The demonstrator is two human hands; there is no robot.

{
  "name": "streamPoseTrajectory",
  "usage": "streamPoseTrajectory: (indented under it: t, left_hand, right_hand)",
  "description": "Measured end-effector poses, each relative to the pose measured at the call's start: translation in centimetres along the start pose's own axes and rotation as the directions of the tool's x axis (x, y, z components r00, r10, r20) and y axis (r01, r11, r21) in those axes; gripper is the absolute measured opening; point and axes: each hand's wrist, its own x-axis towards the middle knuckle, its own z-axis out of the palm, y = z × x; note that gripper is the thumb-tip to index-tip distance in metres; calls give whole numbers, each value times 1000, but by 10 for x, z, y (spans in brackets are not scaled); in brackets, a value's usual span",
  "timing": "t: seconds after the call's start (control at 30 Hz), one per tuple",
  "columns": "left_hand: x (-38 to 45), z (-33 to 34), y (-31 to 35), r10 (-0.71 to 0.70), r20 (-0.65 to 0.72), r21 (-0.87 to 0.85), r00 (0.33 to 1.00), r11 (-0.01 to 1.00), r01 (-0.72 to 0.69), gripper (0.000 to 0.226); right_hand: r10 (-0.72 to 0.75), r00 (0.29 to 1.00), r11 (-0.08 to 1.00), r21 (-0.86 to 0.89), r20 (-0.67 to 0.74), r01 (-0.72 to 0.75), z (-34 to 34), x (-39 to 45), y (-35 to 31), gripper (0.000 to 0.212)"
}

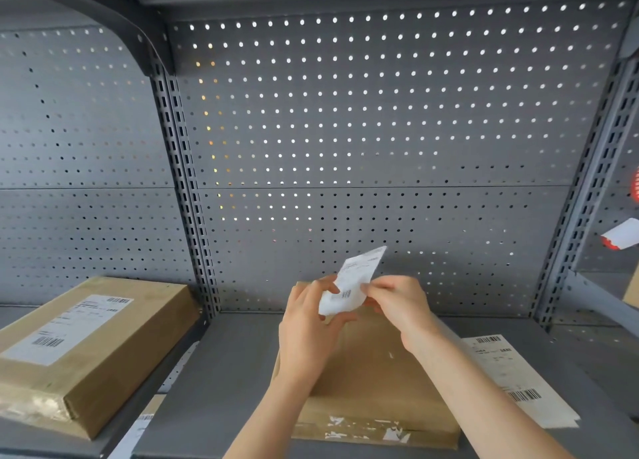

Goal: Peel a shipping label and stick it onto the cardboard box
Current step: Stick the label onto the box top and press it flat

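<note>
Both hands pinch the label: left hand clamped on its lower edge, right hand nipping its right side, raised above the box on the shelf. We judge peeling is under way. Next: part label from backing, then lower it flat onto the bare box top. Forearms reach forward, wrists angled inward, fingers curled.

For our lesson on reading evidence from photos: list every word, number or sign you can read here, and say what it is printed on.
No text can be read.
Label held in both hands: barcode and print lines, blurred.
Label on the left cardboard box: barcodes and print, too small.
Label sheet lying on the shelf at right: barcodes and print, too small.
Box under the hands: no print visible.
</note>
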Motion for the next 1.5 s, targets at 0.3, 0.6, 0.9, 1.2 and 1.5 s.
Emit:
streamPoseTrajectory:
  t: [0.3, 0.6, 0.9, 1.2, 1.5]
  left_hand:
    - [3, -5, -5, -200, -39, -231, 979, 955, 186, 33]
    - [17, -17, -7, -338, 129, -366, 932, 858, 362, 20]
    - [18, -17, -8, -327, 176, -424, 928, 826, 372, 14]
    - [13, -14, -10, -353, 189, -353, 916, 846, 399, 10]
    - [11, -15, -17, -322, 232, -190, 918, 910, 368, 13]
  right_hand:
    - [-124, 992, 991, -46, 18, 125, -24, 0, -1, 6]
    - [-228, 971, 969, -80, 70, 233, -43, -7, 10, 9]
    - [-230, 970, 966, -105, 81, 238, -45, -11, 18, 7]
    - [-121, 990, 975, -177, 68, 131, -43, -15, 24, 10]
    - [-97, 986, 927, -347, 135, 138, -41, -16, 33, 13]
